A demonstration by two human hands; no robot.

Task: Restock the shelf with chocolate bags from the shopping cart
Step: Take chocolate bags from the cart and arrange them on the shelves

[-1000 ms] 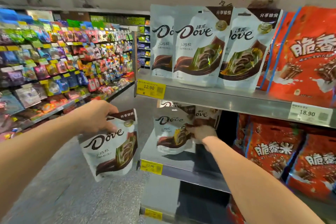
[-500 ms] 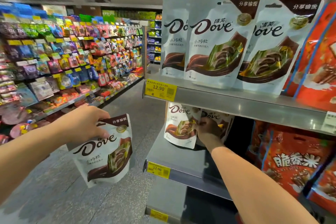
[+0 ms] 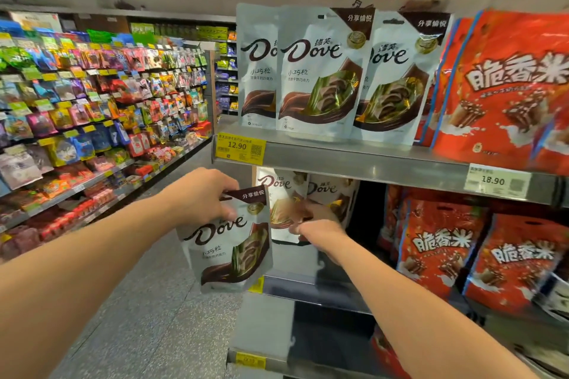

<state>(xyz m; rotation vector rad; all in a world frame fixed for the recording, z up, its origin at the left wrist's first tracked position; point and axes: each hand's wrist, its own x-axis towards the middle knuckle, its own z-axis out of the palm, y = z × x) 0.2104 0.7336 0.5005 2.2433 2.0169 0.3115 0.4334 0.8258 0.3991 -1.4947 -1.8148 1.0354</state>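
Left hand (image 3: pixel 200 197) gripped Dove bag (image 3: pixel 229 243) by its top corner, fingers curled; bag hung upright over the aisle, just beside the middle shelf (image 3: pixel 311 288); right hand (image 3: pixel 312 221) at the shelved Dove bags (image 3: pixel 278 184) beneath the upper shelf (image 3: pixel 369 163), motion-blurred; its grip could not be told; red bags (image 3: pixel 440 243) stood further right.

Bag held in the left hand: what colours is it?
The bag is mostly white, with a dark brown top corner and brown swirl; head view.
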